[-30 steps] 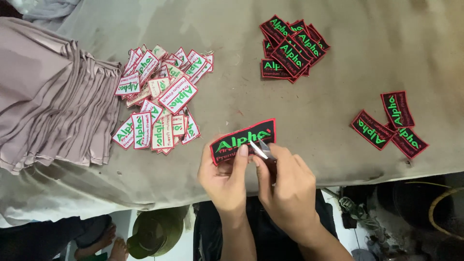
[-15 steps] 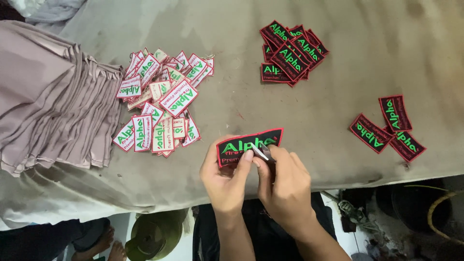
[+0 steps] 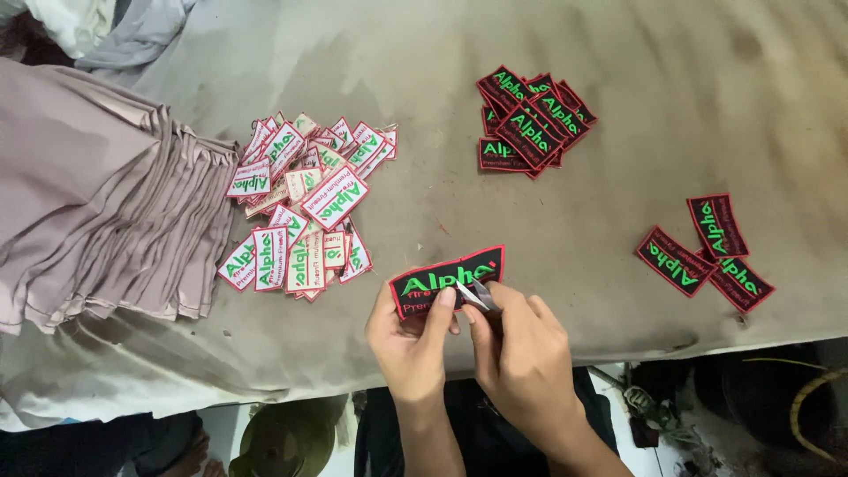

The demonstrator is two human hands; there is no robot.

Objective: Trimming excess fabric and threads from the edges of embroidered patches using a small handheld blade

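Fingers of both hands pinch one black patch at the near edge of the surface.

Fingers (image 3: 446,300) of the left hand (image 3: 411,340) close on the lower rim of the black patch (image 3: 446,278), a red-bordered one with green lettering, thumb under and forefinger on top, so it is tilted up toward the camera. The right hand (image 3: 521,349) grips a small pale sliver (image 3: 474,294) against the patch's right part; whether it is a blade or a peeled backing, I cannot tell. Outward, a heap of white patches (image 3: 305,208) lies toward the left, face up and overlapping, beside a stack of folded mauve cloth (image 3: 97,212) at the left edge. A pile of black patches (image 3: 530,119) sits toward the far edge, and three more black patches (image 3: 707,252) lie spread near the right edge, seemingly sorted by kind.
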